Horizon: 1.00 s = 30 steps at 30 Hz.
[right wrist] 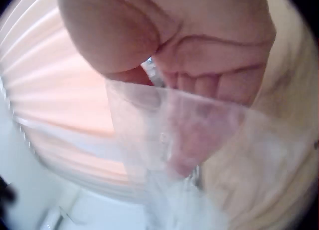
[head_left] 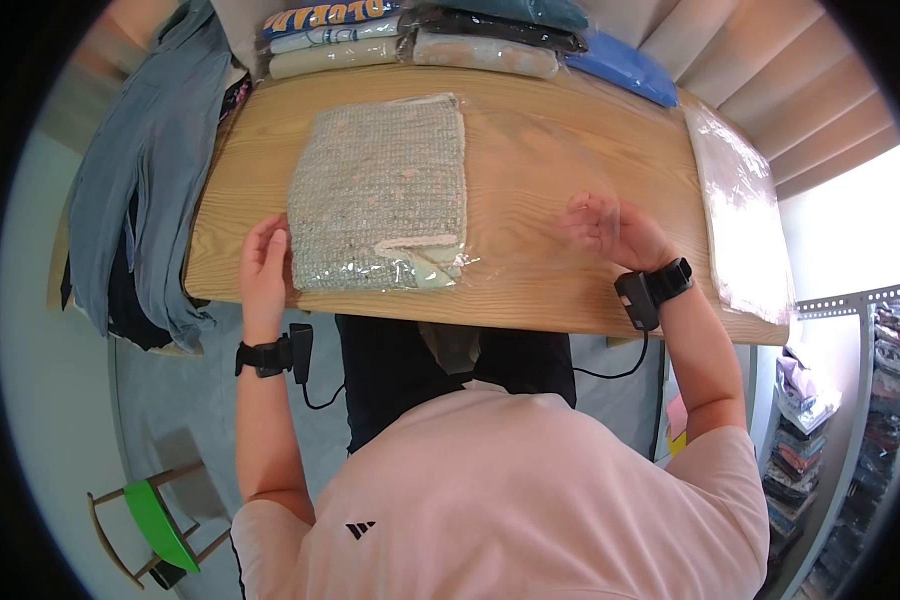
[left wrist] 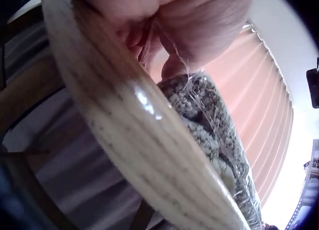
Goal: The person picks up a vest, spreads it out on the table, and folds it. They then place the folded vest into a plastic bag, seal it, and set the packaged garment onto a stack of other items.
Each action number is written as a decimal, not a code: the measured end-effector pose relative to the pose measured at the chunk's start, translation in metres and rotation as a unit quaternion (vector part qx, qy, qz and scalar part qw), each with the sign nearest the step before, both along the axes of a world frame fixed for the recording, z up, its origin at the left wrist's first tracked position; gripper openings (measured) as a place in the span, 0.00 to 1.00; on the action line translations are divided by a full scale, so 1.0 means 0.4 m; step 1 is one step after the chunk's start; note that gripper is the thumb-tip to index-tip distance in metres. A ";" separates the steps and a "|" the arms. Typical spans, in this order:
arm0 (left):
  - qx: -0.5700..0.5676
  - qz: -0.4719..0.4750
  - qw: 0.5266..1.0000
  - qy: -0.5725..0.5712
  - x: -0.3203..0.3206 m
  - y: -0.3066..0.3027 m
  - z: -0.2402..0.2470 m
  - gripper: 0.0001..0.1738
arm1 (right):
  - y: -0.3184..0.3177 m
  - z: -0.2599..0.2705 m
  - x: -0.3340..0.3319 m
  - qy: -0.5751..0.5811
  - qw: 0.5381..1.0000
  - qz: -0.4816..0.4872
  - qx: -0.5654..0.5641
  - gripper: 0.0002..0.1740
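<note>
A folded pale green-grey knit garment (head_left: 380, 190) lies in a clear plastic bag (head_left: 425, 278) on the table, left of its middle. My left hand (head_left: 265, 260) is at the bag's left edge, its fingers holding a gathered bit of the film; in the left wrist view, thin strands of plastic (left wrist: 172, 38) run from between the fingers and thumb to the package. On the right, my right hand (head_left: 615, 230) is over the table with its fingers loosely bent. In the right wrist view, a loose sheet of film (right wrist: 134, 110) from the bag lies across the fingers and thumb, which show through it.
Bagged folded clothes (head_left: 485, 52) line the back of the wooden table (head_left: 530, 310), with a blue package (head_left: 625, 75) beside them. A shiny clear bag stack (head_left: 745, 210) lies at the right end. Blue-grey trousers (head_left: 145, 180) hang over the left end.
</note>
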<state>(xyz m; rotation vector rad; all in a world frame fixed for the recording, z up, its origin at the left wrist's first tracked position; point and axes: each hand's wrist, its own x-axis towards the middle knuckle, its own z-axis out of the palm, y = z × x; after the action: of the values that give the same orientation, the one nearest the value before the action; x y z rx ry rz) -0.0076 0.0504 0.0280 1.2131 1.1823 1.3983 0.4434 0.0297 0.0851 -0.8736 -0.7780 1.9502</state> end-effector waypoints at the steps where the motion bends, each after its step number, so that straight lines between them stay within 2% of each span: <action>1: 0.001 0.005 1.000 -0.001 0.001 -0.002 -0.001 0.16 | 0.015 -0.003 0.001 -0.096 0.995 0.025 0.028 0.16; 2: 0.010 0.014 0.999 0.033 0.008 -0.004 -0.002 0.16 | 0.029 -0.007 0.003 -0.098 0.994 0.029 0.029 0.16; 4: 0.019 0.020 0.998 0.062 0.016 -0.003 -0.006 0.15 | 0.051 -0.013 0.017 -0.266 0.955 -0.121 0.045 0.15; 5: 0.023 0.023 0.997 0.065 0.014 -0.003 -0.009 0.15 | 0.063 -0.019 0.032 -0.269 0.954 -0.122 0.045 0.15; 7: 0.026 0.026 0.997 0.066 0.017 -0.002 -0.010 0.16 | 0.082 -0.022 0.053 -0.160 0.971 -0.179 -0.024 0.13; 11: 0.021 0.033 0.997 0.072 0.015 -0.003 -0.007 0.17 | 0.075 -0.016 0.053 -0.154 0.979 -0.130 -0.039 0.12; 14: 0.015 0.037 0.996 0.074 0.017 -0.002 -0.008 0.17 | 0.074 -0.028 0.070 -0.154 0.984 -0.087 -0.008 0.11; 16: 0.010 0.039 0.997 0.069 0.018 -0.002 -0.008 0.17 | 0.084 -0.046 0.067 0.048 0.995 -0.088 -0.024 0.12; 20: 0.021 0.048 0.995 0.084 0.018 -0.004 -0.007 0.16 | 0.070 -0.008 0.033 0.114 0.981 -0.127 -0.094 0.17; 22: 0.022 0.057 0.994 0.093 0.018 -0.005 -0.006 0.16 | 0.067 -0.010 0.026 0.119 0.992 0.042 -0.015 0.22; 23: 0.020 0.054 0.995 0.087 0.019 -0.005 -0.006 0.16 | 0.068 -0.003 0.025 0.119 0.992 0.046 -0.015 0.22; 24: 0.018 0.053 0.995 0.081 0.019 -0.006 -0.006 0.16 | 0.071 0.014 0.022 0.002 0.986 0.168 -0.007 0.24; 25: 0.018 0.059 0.995 0.080 0.020 -0.006 -0.006 0.16 | 0.075 0.028 0.017 -0.115 0.951 0.287 0.003 0.26; 26: 0.019 0.054 0.995 0.084 0.021 -0.007 -0.006 0.15 | 0.082 0.036 0.005 -0.115 0.949 0.294 0.004 0.26; 28: 0.019 0.062 0.994 0.088 0.021 -0.006 -0.006 0.15 | 0.099 0.044 -0.027 -0.252 0.930 0.269 -0.016 0.28; 29: 0.030 0.045 0.996 0.073 0.021 -0.004 -0.009 0.15 | 0.107 0.039 -0.035 -0.252 0.926 0.280 -0.013 0.28; 30: 0.040 0.028 0.997 0.059 0.019 -0.003 -0.013 0.15 | 0.114 0.029 -0.041 -0.170 0.958 0.231 0.005 0.28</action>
<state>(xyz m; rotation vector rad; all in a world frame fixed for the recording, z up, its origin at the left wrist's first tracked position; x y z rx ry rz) 0.0000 0.0491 0.0228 1.3438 1.2590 1.4444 0.4270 0.0751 0.0966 -1.1147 -1.2863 2.2193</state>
